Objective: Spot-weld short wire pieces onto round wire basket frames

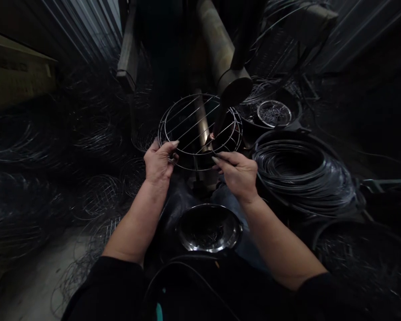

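Observation:
A round wire rack point(187, 125), two rings joined by straight cross wires and short side wires, hangs tilted in front of me. My left hand point(159, 162) is closed on its near left rim, thumb on top. At the near right rim, my right hand point(238, 173) has its thumb and fingers pinched together; what lies between the fingertips is too small and dark to make out. Inside the rack's outline, a brass-coloured rod point(202, 120) meets a copper-coloured tip point(211, 136). Below my hands, a shiny metal bowl point(234, 238) holds short wire pieces.
A thick metal cylinder point(220, 49) juts down above the rack. To the right stand a large coil of wire point(297, 174) and a small round dish point(289, 117) of small pieces. Several wire racks point(98, 196) lie piled on the left, near a box point(16, 73).

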A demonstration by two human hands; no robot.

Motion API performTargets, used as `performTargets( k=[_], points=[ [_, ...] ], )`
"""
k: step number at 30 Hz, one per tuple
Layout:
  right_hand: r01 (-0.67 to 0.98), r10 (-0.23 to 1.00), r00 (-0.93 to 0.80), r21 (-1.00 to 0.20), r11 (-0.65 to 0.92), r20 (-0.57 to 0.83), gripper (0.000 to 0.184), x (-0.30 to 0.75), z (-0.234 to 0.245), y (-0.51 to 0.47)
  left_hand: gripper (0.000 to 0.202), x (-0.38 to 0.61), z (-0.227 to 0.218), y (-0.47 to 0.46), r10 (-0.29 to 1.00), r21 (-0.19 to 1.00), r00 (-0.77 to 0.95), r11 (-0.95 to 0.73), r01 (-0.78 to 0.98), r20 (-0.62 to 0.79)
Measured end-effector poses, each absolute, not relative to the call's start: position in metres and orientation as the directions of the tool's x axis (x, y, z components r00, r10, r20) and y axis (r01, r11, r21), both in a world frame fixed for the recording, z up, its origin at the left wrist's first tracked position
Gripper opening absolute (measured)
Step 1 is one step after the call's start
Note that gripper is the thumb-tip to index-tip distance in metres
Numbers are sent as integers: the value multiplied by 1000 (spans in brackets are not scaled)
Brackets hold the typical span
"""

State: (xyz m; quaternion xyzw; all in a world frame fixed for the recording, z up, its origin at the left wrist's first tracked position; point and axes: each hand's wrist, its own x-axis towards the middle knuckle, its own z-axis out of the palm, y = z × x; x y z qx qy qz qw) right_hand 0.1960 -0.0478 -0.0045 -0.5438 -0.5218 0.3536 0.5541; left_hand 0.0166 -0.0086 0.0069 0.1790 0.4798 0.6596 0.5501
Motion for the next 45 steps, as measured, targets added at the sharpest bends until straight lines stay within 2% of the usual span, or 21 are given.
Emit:
performTargets(
  k=[3, 7, 13, 17, 21, 25, 27, 31, 35, 45],
  points=[
    [230, 973, 159, -964, 131, 170, 12, 197, -9, -44, 36, 15, 7, -7, 895, 836, -341, 63, -545, -289],
    [219, 991, 45, -969, 114, 127, 14, 199, -8, -39, 36, 12, 5, -3, 886, 836, -351, 70, -544, -303],
    [350, 993, 49, -933, 85, 109, 15, 192, 2, -34, 39, 12, 5, 3, 896, 840, -341, 64, -539, -286],
    [440, 990, -108, -888, 134, 95, 17, 191, 7, -32, 40, 14, 10, 4, 889, 844, -349, 70, -532, -295],
    [522, 985, -163, -841, 140, 62, 21, 197, 14, -32, 41, 14, 13, 3, 884, 853, -365, 68, -517, -291],
    [588, 958, -286, -788, 180, 6, 16, 203, 18, -32, 42, 12, 12, 3, 879, 853, -374, 68, -517, -296],
    [573, 972, -228, -800, 177, 51, 14, 202, 17, -33, 42, 12, 11, 2, 886, 852, -364, 64, -519, -288],
    [442, 984, 42, -887, 136, 172, 18, 195, 8, -39, 40, 14, 11, 1, 898, 847, -348, 49, -530, -269],
    [363, 956, 233, -928, 86, 180, 22, 191, 0, -43, 39, 16, 12, 3, 888, 845, -369, 37, -534, -273],
    [101, 964, 257, -994, 52, 76, 18, 179, 10, -32, 42, 14, 10, 8, 884, 848, -384, 25, -530, -266]
  ],
)
